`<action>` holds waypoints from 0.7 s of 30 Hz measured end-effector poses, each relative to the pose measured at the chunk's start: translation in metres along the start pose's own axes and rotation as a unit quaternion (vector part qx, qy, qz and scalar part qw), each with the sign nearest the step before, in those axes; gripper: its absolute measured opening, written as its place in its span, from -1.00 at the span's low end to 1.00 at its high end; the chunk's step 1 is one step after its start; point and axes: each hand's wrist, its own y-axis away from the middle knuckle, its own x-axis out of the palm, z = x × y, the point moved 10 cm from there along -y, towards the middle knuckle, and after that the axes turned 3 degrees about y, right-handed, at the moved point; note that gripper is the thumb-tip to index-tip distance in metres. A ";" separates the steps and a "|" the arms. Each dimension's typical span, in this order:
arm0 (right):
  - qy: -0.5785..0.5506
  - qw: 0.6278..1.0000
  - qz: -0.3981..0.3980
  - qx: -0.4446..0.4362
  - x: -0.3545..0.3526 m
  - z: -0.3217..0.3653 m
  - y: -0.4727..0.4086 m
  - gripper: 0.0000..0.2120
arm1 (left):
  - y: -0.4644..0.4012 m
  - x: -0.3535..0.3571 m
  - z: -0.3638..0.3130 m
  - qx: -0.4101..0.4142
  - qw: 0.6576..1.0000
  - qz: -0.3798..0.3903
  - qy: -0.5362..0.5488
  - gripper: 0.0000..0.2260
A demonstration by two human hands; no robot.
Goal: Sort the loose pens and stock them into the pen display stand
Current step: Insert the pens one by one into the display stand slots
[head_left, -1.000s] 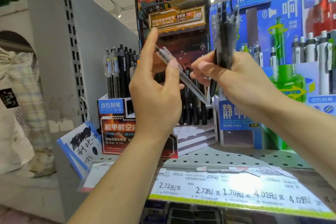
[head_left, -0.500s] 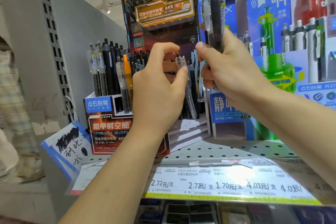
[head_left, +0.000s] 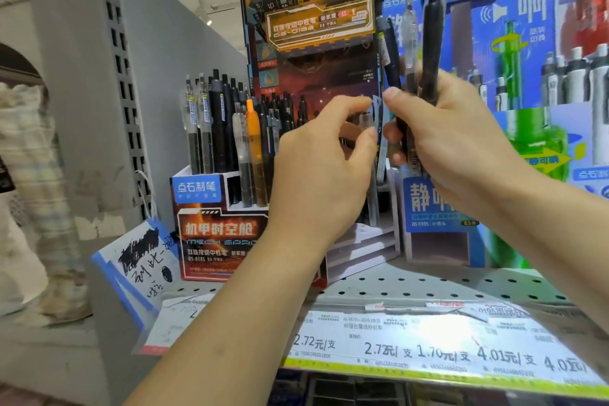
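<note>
On shelf [head_left: 428,287], pen stand [head_left: 211,234] holds upright pens; left hand [head_left: 323,168] pinches clear pen [head_left: 367,119], right hand [head_left: 461,142] grips a bundle [head_left: 431,36].

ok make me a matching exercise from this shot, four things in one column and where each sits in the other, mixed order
Things
1. bunch of dark pens
2. single clear pen
3. orange pen
4. white price strip

Places
A. front edge of the perforated metal shelf
B. upright in the red cardboard display stand
C. gripped in the right hand
D. pinched by the left hand

Pairs: 1-C, 2-D, 3-B, 4-A
</note>
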 end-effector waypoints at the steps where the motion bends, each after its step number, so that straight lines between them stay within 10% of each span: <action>1: -0.005 1.000 -0.002 0.001 -0.001 -0.001 0.000 -0.81 | -0.001 0.009 0.004 -0.017 0.999 0.034 -0.019 -0.69; 8: -0.060 0.998 0.007 0.034 0.001 -0.006 0.002 -0.88 | 0.003 0.035 0.023 -0.092 0.983 0.156 -0.033 -0.43; 21: 0.149 0.971 0.179 -0.058 0.039 0.008 0.014 -0.86 | 0.008 -0.036 0.015 -0.047 0.965 -0.143 0.215 -0.61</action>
